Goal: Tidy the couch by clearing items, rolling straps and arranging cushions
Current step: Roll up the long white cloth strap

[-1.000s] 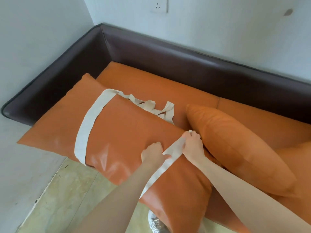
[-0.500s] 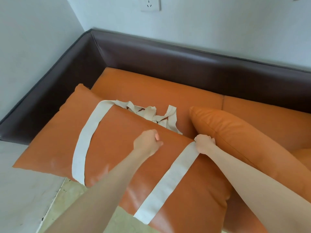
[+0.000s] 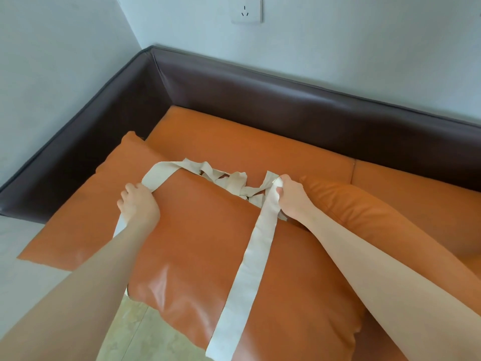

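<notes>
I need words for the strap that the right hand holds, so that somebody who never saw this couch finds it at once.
On the orange couch, a big flat orange cushion hangs over the front edge. Two cream straps cross it; take the right strap, beside the plump cushion. The right hand pinches its top, and it runs bare to the cushion's front edge, while the left strap lies mostly under the left hand.
</notes>
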